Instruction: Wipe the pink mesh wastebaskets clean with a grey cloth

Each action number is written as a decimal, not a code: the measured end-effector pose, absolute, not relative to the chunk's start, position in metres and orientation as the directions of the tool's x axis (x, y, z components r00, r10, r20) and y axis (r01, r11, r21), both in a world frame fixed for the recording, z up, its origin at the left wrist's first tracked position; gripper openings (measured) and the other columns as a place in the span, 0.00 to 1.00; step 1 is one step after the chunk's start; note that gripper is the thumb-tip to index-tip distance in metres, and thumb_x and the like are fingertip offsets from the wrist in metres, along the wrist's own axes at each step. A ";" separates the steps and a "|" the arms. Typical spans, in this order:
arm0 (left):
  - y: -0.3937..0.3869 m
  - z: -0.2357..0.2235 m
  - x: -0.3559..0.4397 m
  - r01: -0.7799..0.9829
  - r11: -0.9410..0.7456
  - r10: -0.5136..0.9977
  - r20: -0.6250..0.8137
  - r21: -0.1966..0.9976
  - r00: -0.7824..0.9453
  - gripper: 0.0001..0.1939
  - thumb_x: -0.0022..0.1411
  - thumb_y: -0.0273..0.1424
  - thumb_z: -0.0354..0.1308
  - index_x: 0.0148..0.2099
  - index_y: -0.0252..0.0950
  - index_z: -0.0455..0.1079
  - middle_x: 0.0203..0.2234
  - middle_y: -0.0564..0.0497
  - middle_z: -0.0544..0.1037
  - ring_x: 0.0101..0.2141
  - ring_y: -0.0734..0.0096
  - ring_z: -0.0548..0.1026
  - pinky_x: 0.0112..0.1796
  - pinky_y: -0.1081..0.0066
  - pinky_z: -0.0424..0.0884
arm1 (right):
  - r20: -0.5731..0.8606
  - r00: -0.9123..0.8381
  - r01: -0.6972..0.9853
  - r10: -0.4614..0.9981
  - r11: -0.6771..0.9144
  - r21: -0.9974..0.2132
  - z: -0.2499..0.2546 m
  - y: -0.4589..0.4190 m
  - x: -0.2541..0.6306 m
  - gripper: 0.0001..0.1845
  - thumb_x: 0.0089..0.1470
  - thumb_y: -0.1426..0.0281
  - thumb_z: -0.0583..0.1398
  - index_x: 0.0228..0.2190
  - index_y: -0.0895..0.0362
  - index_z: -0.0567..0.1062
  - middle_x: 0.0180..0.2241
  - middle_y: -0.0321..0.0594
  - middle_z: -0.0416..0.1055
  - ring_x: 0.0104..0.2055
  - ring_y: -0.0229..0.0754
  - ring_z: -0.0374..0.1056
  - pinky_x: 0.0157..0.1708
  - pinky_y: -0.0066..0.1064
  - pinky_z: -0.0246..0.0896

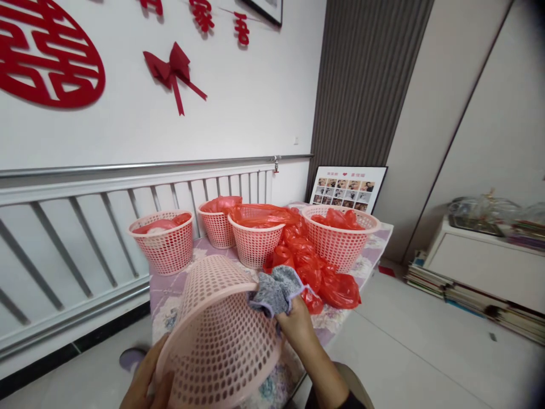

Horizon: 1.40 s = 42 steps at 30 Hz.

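Observation:
A pink perforated plastic basket (217,335) is tilted on its side over the near end of a small table (170,292), its base pointing away from me. My left hand (147,380) grips the basket's rim at the lower left. My right hand (296,324) is closed on a grey cloth (276,291) with a lilac edge and presses it against the basket's outer wall near the base.
Several pink baskets (164,241) (255,238) (340,236) lined with red plastic bags stand on the table. Loose red bags (323,272) lie beside my right hand. A radiator guard (85,227) runs along the left wall. A photo frame (347,190), stacked books (430,278) and a white cabinet (481,261) stand to the right.

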<state>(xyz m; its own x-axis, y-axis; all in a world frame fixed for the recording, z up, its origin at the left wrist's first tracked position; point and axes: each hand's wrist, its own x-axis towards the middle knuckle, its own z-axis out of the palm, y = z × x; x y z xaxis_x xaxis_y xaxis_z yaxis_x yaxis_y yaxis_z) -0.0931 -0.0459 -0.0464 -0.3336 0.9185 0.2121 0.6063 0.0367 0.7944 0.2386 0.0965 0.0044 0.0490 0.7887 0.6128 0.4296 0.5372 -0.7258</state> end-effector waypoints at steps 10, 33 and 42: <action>-0.006 0.009 -0.076 0.757 -0.183 0.807 0.535 0.627 -0.248 0.27 0.62 0.40 0.53 0.63 0.41 0.63 0.62 0.43 0.69 0.61 0.54 0.68 0.62 0.48 0.61 | 0.665 -0.481 0.636 0.572 0.749 -0.185 0.099 0.072 0.167 0.07 0.53 0.72 0.63 0.37 0.55 0.77 0.37 0.45 0.76 0.39 0.50 0.70 0.39 0.41 0.68; -0.032 0.013 -0.092 0.595 0.169 0.830 0.212 0.785 -0.516 0.34 0.61 0.55 0.44 0.64 0.47 0.61 0.64 0.52 0.67 0.63 0.56 0.64 0.64 0.49 0.57 | 0.159 0.147 0.147 0.976 0.138 -0.979 -0.121 0.032 0.205 0.17 0.45 0.62 0.62 0.37 0.57 0.79 0.38 0.49 0.81 0.42 0.58 0.76 0.46 0.51 0.70; -0.049 -0.041 -0.092 0.489 0.118 0.880 0.137 0.864 -0.455 0.30 0.61 0.51 0.51 0.60 0.43 0.65 0.57 0.48 0.75 0.58 0.54 0.72 0.59 0.57 0.66 | 0.379 0.115 0.322 0.918 0.326 -0.889 -0.037 0.087 0.229 0.19 0.44 0.68 0.58 0.40 0.58 0.78 0.41 0.49 0.80 0.43 0.53 0.76 0.47 0.46 0.71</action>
<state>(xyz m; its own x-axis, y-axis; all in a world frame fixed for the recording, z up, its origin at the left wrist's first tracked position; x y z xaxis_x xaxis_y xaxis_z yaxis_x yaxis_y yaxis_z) -0.0922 -0.0485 -0.0412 -0.4551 0.8798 0.1374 0.4889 0.1180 0.8643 0.2292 0.0865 -0.0372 0.1151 0.9183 0.3788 0.3222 0.3262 -0.8887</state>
